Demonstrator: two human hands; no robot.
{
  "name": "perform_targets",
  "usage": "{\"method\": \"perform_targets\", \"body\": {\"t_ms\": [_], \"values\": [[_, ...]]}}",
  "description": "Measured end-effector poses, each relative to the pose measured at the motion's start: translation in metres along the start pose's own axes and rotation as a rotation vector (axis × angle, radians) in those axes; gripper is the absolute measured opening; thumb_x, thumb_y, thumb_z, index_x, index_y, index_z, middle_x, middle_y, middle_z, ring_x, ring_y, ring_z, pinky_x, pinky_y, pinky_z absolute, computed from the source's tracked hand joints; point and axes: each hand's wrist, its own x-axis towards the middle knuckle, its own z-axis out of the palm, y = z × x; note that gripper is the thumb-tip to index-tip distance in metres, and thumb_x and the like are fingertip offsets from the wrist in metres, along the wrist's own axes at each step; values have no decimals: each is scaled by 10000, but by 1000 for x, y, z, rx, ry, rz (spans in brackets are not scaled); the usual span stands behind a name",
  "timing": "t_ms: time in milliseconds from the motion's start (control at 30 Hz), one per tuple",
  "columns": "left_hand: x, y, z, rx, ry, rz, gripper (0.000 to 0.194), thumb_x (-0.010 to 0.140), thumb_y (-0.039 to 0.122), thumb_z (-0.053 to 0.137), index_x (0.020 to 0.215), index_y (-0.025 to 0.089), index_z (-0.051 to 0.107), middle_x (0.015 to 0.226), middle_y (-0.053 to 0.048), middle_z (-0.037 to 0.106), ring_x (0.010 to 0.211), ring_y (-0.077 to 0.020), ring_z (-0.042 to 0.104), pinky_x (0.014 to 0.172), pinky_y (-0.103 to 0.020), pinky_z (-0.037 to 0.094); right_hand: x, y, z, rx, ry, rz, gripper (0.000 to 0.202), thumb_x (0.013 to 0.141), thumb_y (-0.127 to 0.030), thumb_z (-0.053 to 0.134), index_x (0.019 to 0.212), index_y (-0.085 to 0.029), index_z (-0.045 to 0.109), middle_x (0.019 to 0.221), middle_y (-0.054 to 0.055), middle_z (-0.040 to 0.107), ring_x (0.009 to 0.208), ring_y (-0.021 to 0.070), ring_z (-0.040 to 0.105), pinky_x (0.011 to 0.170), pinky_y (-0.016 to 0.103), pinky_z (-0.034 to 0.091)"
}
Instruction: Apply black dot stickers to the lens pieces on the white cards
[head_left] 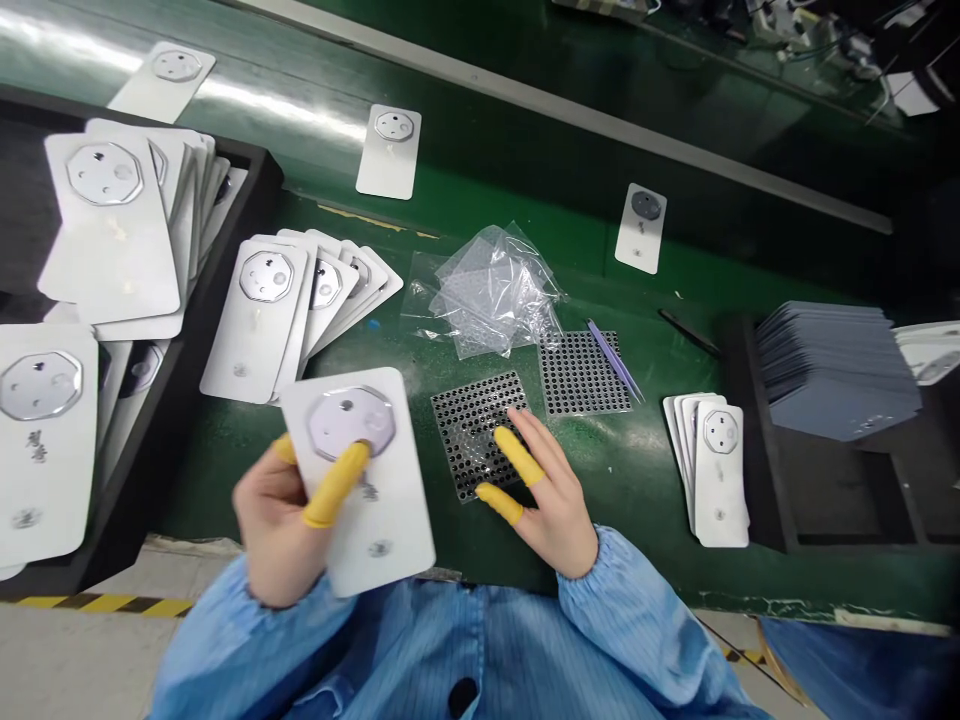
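My left hand (289, 520), with yellow finger cots on the thumb and a finger, grips a white panel (379, 520) by its left side. The panel has rounded corners and an octagonal camera cutout area near the top; it looks like a phone back cover. My right hand (544, 500), also in yellow finger cots, has its fingers spread over a sheet of black round dots (469, 415). The fingertips are at or just above the sheet; contact is not certain. A second dotted sheet (566, 375) lies beyond, with purple tweezers (613, 358) across it.
Clear plastic films (491, 290) are heaped behind the sheets. White panels (251, 340) lie fanned at left, near a black tray (251, 185) stacked with more. At right, another panel stack (720, 480) sits beside a black tray (757, 500) holding grey sheets (832, 370). Black tweezers (688, 332) lie nearby.
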Motion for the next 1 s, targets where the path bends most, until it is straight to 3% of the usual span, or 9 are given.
{"method": "perform_targets", "body": {"t_ms": [67, 133, 200, 267, 367, 500, 700, 800, 1000], "values": [[9, -1, -16, 39, 64, 50, 792, 616, 187, 848, 1333, 256, 518, 791, 50, 768, 561, -143, 689, 513, -203, 581, -3, 13, 3, -117, -42, -58, 413, 844, -177, 658, 1249, -196, 579, 1354, 163, 558, 1318, 294, 476, 1041, 541, 462], [12, -5, -27, 149, 72, 112, 916, 648, 190, 834, 1436, 294, 380, 858, 43, 774, 635, -170, 714, 556, -236, 603, -5, 17, 5, -103, -6, -55, 326, 860, -125, 622, 1179, -193, 618, 1254, 149, 639, 1240, 266, 560, 1017, 515, 487], [11, -11, -27, 282, -16, 144, 614, 699, 251, 799, 1278, 229, 596, 939, -5, 776, 815, -226, 731, 668, -266, 615, -5, 12, 4, -20, 94, -5, 326, 859, -98, 612, 1167, -206, 626, 1180, 125, 683, 1150, 239, 628, 991, 484, 517], [5, -16, -17, 310, -237, 103, 325, 765, 339, 733, 1028, 149, 742, 1008, -69, 765, 938, -274, 713, 757, -292, 605, -4, 2, 0, 48, 191, 19, 361, 849, -87, 620, 1184, -221, 621, 1167, 117, 688, 1105, 230, 650, 956, 467, 547], [-6, -22, 7, 110, -556, -39, 350, 764, 379, 722, 971, 98, 756, 954, -129, 768, 848, -286, 734, 722, -323, 615, -3, -10, -9, 68, 142, -69, 424, 832, -73, 634, 1232, -204, 590, 1209, 145, 658, 1149, 251, 617, 956, 493, 545], [-12, -31, 28, -79, -606, -123, 215, 738, 276, 759, 886, 120, 769, 850, -105, 778, 711, -213, 736, 630, -252, 605, 1, -12, -21, 172, -56, -114, 388, 836, -105, 643, 1214, -173, 590, 1218, 157, 641, 1165, 254, 595, 934, 480, 557], [-13, -38, 27, -114, -666, -124, 143, 729, 180, 750, 869, 171, 775, 789, -48, 777, 654, -161, 720, 614, -211, 587, 18, -12, -18, 191, -18, -119, 288, 857, -99, 607, 1127, -195, 626, 1100, 107, 675, 1014, 214, 640, 835, 418, 596], [-15, -36, 26, -27, -695, 2, 163, 730, 130, 718, 876, 180, 770, 753, -33, 768, 642, -165, 716, 580, -208, 575, 25, -16, -13, 84, -58, -232, 242, 869, -66, 553, 1088, -142, 621, 1077, 137, 669, 990, 222, 634, 823, 417, 601], [-11, -37, 25, 352, -619, 581, 204, 754, 78, 620, 885, 128, 768, 749, -95, 760, 640, -208, 720, 548, -248, 561, 25, -13, -7, -33, -103, -343, 222, 897, -49, 469, 1094, -83, 566, 1019, 179, 659, 972, 221, 629, 746, 361, 611]]}}
